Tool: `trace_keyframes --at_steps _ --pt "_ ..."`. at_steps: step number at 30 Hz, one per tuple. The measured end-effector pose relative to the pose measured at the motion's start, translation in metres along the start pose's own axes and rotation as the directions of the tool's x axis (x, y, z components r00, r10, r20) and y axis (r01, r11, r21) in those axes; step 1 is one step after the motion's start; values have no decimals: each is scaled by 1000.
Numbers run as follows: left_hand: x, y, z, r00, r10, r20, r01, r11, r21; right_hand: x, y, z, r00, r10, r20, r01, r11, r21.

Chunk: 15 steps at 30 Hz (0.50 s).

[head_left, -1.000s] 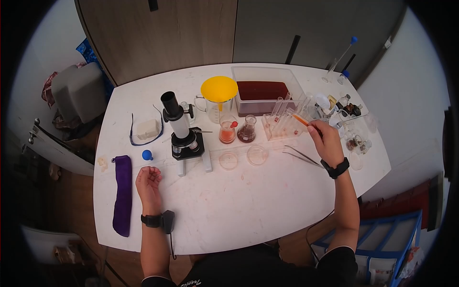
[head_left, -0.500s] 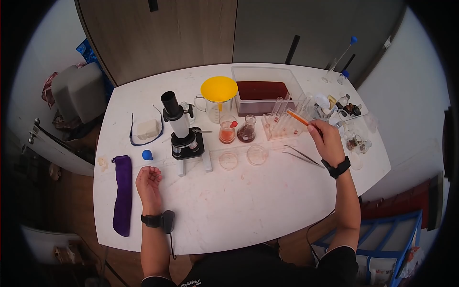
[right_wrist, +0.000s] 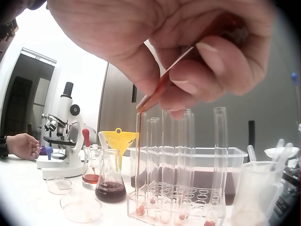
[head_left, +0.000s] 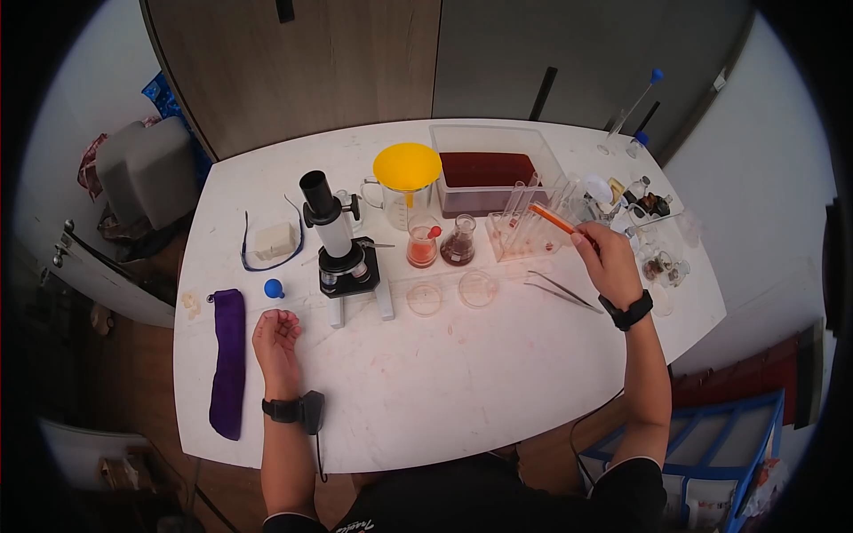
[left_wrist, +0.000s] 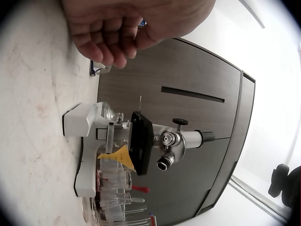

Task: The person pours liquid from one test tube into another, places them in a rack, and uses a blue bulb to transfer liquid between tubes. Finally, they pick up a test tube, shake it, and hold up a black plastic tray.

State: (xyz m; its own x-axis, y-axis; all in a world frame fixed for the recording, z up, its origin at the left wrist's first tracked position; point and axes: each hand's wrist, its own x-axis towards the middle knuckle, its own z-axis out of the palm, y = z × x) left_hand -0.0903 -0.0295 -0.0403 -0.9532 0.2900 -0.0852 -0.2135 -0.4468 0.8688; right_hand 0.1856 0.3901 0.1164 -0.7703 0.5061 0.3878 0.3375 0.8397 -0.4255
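Observation:
My right hand [head_left: 611,265] grips a test tube [head_left: 553,218] of orange-red liquid between thumb and fingers, tilted with its mouth down to the left. In the right wrist view that mouth lies right at the top of an upright glass tube [right_wrist: 139,162], and a thin red streak runs down inside it. This tube stands with several others in a clear rack [right_wrist: 202,193], pinkish drops near their bottoms. My left hand [head_left: 277,346] rests at the table's left, fingers loosely curled and holding nothing, near a blue rubber bulb [head_left: 274,288].
A microscope [head_left: 339,240] stands left of centre. Between it and the rack are two flasks of red liquid, two petri dishes [head_left: 478,289] and a jug with a yellow funnel [head_left: 407,163]. Behind sits a clear tub [head_left: 551,160] of dark red liquid. Tweezers [head_left: 563,291] lie near my right wrist.
The orange-red liquid has run farther toward the mouth of the held test tube, which has tipped a little more. My right wrist has shifted slightly; my left hand has stayed still.

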Motion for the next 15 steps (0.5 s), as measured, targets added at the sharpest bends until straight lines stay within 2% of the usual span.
trace_keyframes --at_steps 15 --pt "0 0 0 1000 -2 -5 2 1000 0 1 -6 -5 999 33 17 -32 999 -35"
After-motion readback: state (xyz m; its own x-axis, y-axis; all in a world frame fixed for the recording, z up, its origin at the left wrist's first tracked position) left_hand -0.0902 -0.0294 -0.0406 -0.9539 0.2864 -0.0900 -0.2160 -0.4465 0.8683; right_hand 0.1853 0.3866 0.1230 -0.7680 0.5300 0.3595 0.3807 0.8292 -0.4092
